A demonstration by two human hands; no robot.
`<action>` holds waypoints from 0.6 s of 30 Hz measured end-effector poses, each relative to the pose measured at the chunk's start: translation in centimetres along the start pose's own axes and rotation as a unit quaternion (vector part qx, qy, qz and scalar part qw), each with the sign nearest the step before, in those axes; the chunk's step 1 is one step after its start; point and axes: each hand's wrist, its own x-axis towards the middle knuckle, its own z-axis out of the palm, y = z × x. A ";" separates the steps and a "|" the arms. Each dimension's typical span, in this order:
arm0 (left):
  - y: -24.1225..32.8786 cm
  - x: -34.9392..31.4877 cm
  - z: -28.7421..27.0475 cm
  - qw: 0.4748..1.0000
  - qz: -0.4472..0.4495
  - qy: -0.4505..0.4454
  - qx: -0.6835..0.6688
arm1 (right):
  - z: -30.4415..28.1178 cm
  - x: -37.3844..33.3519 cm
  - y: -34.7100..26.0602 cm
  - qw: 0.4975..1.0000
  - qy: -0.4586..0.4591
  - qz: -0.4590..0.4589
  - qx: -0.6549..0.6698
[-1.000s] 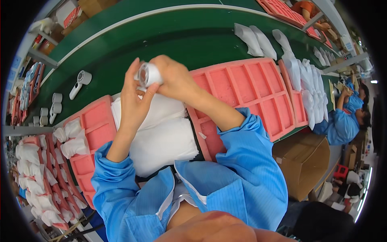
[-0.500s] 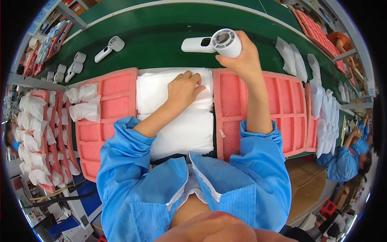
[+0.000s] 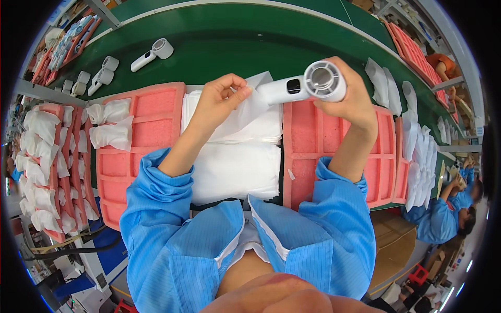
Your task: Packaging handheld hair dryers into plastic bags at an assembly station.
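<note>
My right hand (image 3: pixel 355 99) grips a white handheld fan (image 3: pixel 284 92) by its round head, with the handle pointing left. Between the thumb and fingers of my left hand (image 3: pixel 220 101), the edge of a thin, translucent white bag (image 3: pixel 241 117) is pinched. The handle's tip is at the bag and partly covered by it; how deep it sits inside I cannot tell. Below lie two stacks of white bags (image 3: pixel 237 169), one nearer me and one farther back, between pink foam trays.
The left pink tray (image 3: pixel 110 163) holds wrapped fans (image 3: pixel 114 130); the right pink tray (image 3: pixel 302 142) has bare compartments. More fans (image 3: pixel 143 61) lie on the green table (image 3: pixel 219 44) at the far left. Wrapped fans (image 3: pixel 412 135) line the right side. A co-worker (image 3: pixel 443 216) sits at far right.
My left hand has lifted a bag off the far stack and raised it to the fan's handle. My right hand has brought the fan slightly nearer and to the right.
</note>
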 end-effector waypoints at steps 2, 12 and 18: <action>1.6 -0.7 -0.2 0.997 -0.041 0.008 -0.067 | 1.7 0.4 -0.1 0.999 -0.030 -0.002 0.029; 3.3 -1.8 0.6 0.954 0.057 0.069 -0.286 | 10.8 1.3 -0.3 0.984 0.059 -0.112 -0.124; 3.8 -3.2 2.3 0.937 0.245 0.139 0.207 | 11.6 1.2 -0.3 0.963 0.142 -0.112 -0.200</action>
